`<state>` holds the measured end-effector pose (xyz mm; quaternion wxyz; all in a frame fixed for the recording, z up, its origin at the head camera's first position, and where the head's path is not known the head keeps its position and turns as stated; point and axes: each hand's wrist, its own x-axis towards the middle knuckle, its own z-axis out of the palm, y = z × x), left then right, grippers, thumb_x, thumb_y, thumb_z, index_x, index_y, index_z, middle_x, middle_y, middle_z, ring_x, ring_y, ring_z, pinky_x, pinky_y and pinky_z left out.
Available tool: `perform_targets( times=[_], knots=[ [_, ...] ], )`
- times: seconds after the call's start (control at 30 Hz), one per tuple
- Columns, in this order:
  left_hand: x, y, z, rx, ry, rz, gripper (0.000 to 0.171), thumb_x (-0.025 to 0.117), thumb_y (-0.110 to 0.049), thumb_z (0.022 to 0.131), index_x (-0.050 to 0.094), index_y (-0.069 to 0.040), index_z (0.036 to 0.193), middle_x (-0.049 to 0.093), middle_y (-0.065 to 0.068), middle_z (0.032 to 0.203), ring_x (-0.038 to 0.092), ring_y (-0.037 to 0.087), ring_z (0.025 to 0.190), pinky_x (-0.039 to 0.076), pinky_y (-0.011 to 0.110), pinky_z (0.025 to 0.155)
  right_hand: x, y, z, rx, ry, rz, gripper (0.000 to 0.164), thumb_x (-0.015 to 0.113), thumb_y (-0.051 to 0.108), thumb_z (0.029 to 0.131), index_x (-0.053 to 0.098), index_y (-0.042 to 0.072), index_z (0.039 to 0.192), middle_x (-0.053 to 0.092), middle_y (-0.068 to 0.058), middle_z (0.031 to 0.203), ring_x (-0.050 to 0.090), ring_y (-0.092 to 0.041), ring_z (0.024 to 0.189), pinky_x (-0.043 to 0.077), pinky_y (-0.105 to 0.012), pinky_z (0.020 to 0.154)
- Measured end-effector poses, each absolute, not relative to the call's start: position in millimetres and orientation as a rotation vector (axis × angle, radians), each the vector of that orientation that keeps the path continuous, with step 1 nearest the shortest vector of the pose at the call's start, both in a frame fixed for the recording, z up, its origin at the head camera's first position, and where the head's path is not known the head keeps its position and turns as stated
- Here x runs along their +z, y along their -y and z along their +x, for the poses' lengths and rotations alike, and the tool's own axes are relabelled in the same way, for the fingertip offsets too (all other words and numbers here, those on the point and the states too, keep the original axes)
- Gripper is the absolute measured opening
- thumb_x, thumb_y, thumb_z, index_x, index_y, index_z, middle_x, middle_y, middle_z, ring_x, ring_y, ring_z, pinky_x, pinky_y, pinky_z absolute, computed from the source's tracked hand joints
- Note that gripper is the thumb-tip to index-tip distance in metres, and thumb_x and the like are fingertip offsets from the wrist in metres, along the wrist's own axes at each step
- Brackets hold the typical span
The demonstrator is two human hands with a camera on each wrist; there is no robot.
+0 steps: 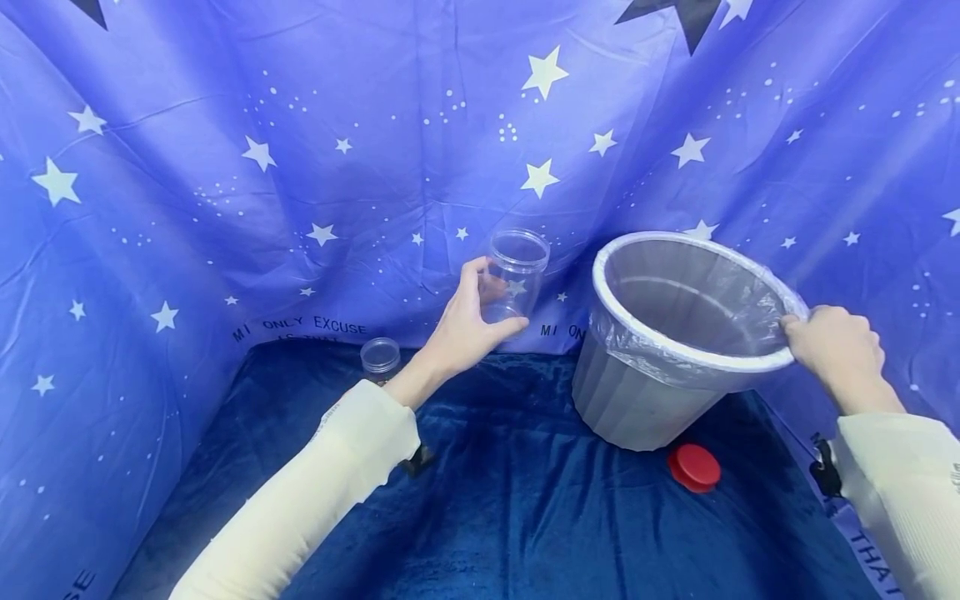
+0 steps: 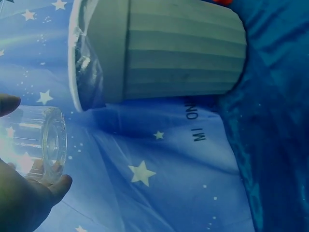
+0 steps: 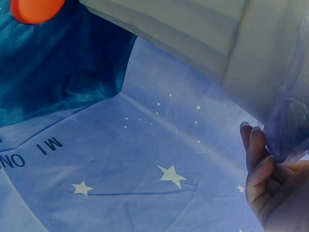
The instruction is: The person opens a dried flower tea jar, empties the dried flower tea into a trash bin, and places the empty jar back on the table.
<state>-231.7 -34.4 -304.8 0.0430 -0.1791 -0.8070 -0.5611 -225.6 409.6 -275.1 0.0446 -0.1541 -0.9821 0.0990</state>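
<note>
My left hand (image 1: 468, 325) holds a clear plastic jar (image 1: 522, 275) upright in the air, thumb under its base and fingers round its side. The jar has no lid on and looks see-through; in the left wrist view the same jar (image 2: 31, 140) shows its thick base ring. To its right stands a grey trash can (image 1: 645, 400) with a white rim and a clear liner bag. It leans a little. My right hand (image 1: 836, 350) grips the rim on the right side, and in the right wrist view its fingers (image 3: 258, 150) curl beside the bunched liner.
Red round lids (image 1: 695, 468) lie on the dark blue cloth (image 1: 525, 517) in front of the trash can. Another clear jar (image 1: 380, 357) stands behind my left forearm, partly hidden. A blue star-print curtain (image 1: 412, 167) closes off the back and sides.
</note>
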Motion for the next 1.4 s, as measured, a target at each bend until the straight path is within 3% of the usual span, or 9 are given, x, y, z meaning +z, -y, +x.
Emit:
perform_targets(
  times=[0.2,0.6,1.4],
  knots=[
    [-325,42,-237,-1.689,2.489,-0.470,0.076,0.077,-0.024,0.083,0.026,-0.013,0.138,0.046,0.011,0.138,0.050,0.025,0.135,0.041,0.044,0.111,-275,-410,-226,0.309,2.997,-0.467,0.062,0.034,0.042,0.099,0.049,-0.016,0.114,0.044,-0.049,0.113,0.045,-0.068,0.098,0.042,-0.062,0.067],
    [-375,48,-258,-1.615,2.493,-0.338,0.078,0.076,-0.022,0.083,0.026,-0.009,0.141,0.053,0.014,0.134,0.051,0.030,0.129,0.039,0.045,0.111,-278,-411,-228,0.309,2.994,-0.470,0.061,0.035,0.043,0.099,0.050,-0.015,0.111,0.045,-0.049,0.112,0.046,-0.068,0.097,0.042,-0.060,0.064],
    [-435,41,-264,-1.685,2.443,-0.020,0.076,0.077,-0.023,0.084,0.026,-0.009,0.138,0.049,0.018,0.129,0.049,0.034,0.125,0.039,0.046,0.107,-278,-411,-226,0.312,2.982,-0.472,0.059,0.035,0.042,0.099,0.051,-0.014,0.111,0.046,-0.048,0.112,0.046,-0.068,0.097,0.042,-0.060,0.065]
  ],
)
